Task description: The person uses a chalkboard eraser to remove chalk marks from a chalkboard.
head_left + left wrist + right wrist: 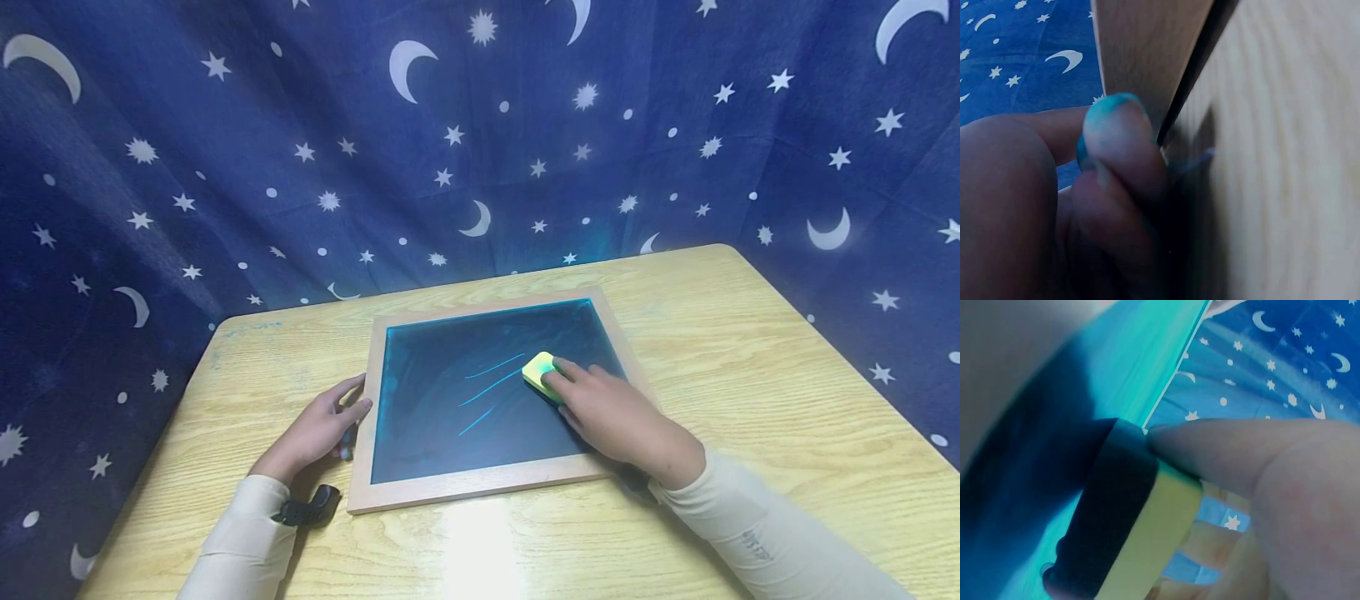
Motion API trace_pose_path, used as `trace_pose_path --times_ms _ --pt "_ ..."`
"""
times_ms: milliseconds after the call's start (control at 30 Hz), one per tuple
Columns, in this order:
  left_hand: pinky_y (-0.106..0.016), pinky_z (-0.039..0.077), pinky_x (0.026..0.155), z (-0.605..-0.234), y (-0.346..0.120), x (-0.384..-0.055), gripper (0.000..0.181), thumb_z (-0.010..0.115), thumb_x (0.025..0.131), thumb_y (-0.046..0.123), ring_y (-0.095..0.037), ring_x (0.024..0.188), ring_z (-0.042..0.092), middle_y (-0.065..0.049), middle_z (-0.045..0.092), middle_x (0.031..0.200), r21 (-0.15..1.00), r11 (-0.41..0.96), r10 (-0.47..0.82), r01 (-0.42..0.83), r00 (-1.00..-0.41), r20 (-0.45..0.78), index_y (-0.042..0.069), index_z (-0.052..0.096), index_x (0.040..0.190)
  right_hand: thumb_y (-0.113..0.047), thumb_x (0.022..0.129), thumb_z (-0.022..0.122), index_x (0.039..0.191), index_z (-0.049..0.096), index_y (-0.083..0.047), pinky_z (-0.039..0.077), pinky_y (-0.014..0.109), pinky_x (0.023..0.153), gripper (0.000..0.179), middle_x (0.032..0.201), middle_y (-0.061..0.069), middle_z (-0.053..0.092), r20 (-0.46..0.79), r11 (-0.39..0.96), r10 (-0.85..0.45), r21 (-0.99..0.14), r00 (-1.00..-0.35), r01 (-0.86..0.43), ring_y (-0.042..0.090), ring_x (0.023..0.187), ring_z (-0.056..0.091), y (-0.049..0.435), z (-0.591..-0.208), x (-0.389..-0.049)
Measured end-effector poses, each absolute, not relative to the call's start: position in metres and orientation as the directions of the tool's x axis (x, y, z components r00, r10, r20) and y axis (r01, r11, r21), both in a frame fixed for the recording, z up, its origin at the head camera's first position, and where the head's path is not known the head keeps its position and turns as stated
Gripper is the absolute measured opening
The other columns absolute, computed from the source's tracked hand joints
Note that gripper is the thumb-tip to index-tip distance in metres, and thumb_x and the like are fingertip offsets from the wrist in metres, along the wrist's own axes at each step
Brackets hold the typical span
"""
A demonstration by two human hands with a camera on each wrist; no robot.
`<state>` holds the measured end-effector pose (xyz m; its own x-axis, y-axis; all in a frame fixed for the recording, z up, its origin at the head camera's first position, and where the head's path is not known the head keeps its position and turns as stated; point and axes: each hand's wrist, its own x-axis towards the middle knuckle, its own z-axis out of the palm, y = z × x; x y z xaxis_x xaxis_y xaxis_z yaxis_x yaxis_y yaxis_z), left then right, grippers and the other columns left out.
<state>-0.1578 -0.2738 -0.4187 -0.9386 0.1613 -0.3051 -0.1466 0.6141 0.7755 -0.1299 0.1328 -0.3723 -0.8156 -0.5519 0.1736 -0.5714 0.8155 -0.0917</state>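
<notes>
A chalkboard (427, 375) with a pale wooden frame lies flat on the table, with several thin blue chalk lines on its dark surface. My right hand (611, 412) grips a chalkboard eraser (538, 367), yellow on top and dark below, against the right half of the board. In the right wrist view, the thumb and fingers hold the sides of the eraser (1147, 531). My left hand (322, 425) holds the left edge of the frame with thumb and index finger. Its other fingers are curled; blue dust coats a fingertip (1116, 119) in the left wrist view.
The light wooden table (750, 375) extends around the board, with faint blue smudges at its far left corner. A dark blue curtain (480, 150) with moons and stars hangs behind and at both sides. A black strap device (315, 506) sits at the left wrist.
</notes>
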Motion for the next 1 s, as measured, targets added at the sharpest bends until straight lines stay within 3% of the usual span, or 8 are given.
trace_pose_path --times_ms 167,733,1000 --pt "-0.034 0.05 0.047 -0.418 -0.273 -0.158 0.065 0.052 0.104 0.041 -0.016 0.044 0.047 0.0 0.047 0.054 0.779 0.61 0.164 -0.145 -0.938 -0.304 0.017 0.027 0.159 -0.014 0.093 0.071 0.124 0.055 -0.014 0.055 0.041 0.063 0.035 0.14 0.018 0.058 0.147 0.796 -0.586 -0.081 -0.797 -0.6 0.031 0.085 0.064 0.125 -0.376 -0.125" --pt "-0.035 0.051 0.048 -0.42 -0.275 -0.159 0.065 0.052 0.104 0.042 -0.016 0.044 0.047 -0.002 0.052 0.059 0.774 0.614 0.156 -0.152 -0.939 -0.307 0.018 0.028 0.159 -0.02 0.096 0.067 0.13 0.055 -0.016 0.054 0.037 0.064 0.036 0.145 0.014 0.055 0.122 0.7 -0.704 -0.043 -0.699 -0.713 0.027 0.084 0.062 0.087 -0.376 -0.105" --pt "-0.034 0.05 0.047 -0.419 -0.274 -0.158 0.066 0.052 0.103 0.045 -0.015 0.044 0.047 -0.001 0.051 0.058 0.779 0.609 0.162 -0.149 -0.938 -0.307 0.018 0.028 0.159 -0.024 0.099 0.064 0.131 0.053 -0.018 0.055 0.037 0.069 0.035 0.149 0.012 0.052 0.073 0.678 -0.732 -0.029 -0.678 -0.735 0.028 0.092 0.064 0.068 -0.377 -0.095"
